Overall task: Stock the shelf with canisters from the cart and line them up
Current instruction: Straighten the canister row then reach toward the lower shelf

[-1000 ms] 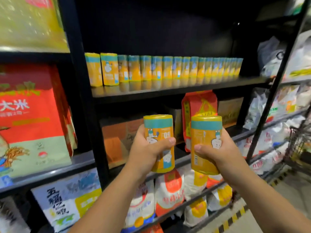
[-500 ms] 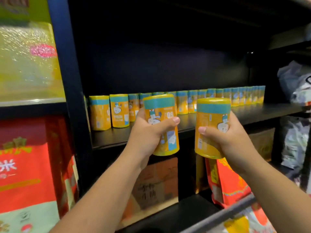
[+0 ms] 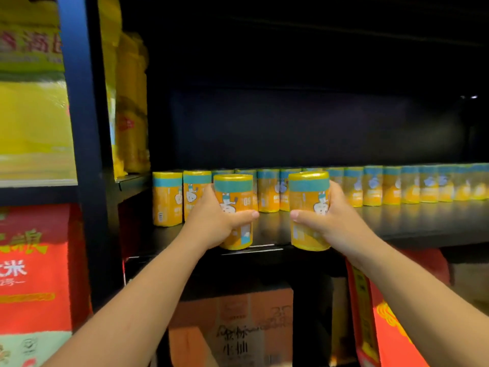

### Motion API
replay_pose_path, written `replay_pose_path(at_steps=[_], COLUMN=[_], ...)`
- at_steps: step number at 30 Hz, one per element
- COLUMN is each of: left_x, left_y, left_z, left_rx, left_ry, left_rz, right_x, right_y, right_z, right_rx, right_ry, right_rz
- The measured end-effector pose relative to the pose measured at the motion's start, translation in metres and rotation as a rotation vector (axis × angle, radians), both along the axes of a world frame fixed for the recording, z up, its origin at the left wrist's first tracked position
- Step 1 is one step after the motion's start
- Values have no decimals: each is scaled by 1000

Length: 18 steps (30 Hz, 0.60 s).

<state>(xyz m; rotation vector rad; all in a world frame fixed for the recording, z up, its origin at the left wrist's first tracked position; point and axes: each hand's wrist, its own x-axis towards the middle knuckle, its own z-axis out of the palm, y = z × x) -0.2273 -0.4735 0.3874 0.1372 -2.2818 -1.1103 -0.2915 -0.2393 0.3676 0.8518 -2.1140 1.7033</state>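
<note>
My left hand [image 3: 211, 221] grips a yellow canister with a teal band [image 3: 234, 192], upright at the front edge of the black shelf [image 3: 423, 229]. My right hand [image 3: 336, 221] grips a second like canister [image 3: 307, 197], upright beside it at the same edge. I cannot tell whether their bases touch the shelf board. Behind them a row of several matching canisters [image 3: 373, 185] runs along the shelf from left to right. The cart is out of view.
A dark upright post [image 3: 84, 154] stands left of the shelf bay. Yellow packages [image 3: 34, 123] and red rice bags [image 3: 31, 274] fill the left bay. Cardboard boxes [image 3: 238, 332] and a red bag [image 3: 391, 327] sit on the lower shelf.
Both hands have raised the two canisters and carried them forward to the shelf's front edge. The view has tilted up and come closer to the shelf.
</note>
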Motion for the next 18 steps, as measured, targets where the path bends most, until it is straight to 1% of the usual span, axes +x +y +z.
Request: replay_pose_path(at_steps=[4,8,9,12,16,17,18], left_x=[-17,-33,-36,-45,-41,-38,-32], left_y=[-2,6,9,14,10,8,11], left_z=[7,9,10,13,5,0,-4], left_rx=[5,-44,-69,-142,-259,-324,-435], left_ry=[-152,-194,-195,-230,-335,-336,-339], left_rz=[73,209,254,308,337,387,453], right_x=[-20,-43,-44,-45,-50,-52,-53], right_y=[3,3,0,-9,-5,-3,-1], right_z=[6,15,17,16,3,-1,-4], right_rx=[196,452,477,459,395,400,420], right_ry=[-25,-38,-44,-7,142,174,205], right_rz=[91,-19,-28,-27,-85,-86,-86])
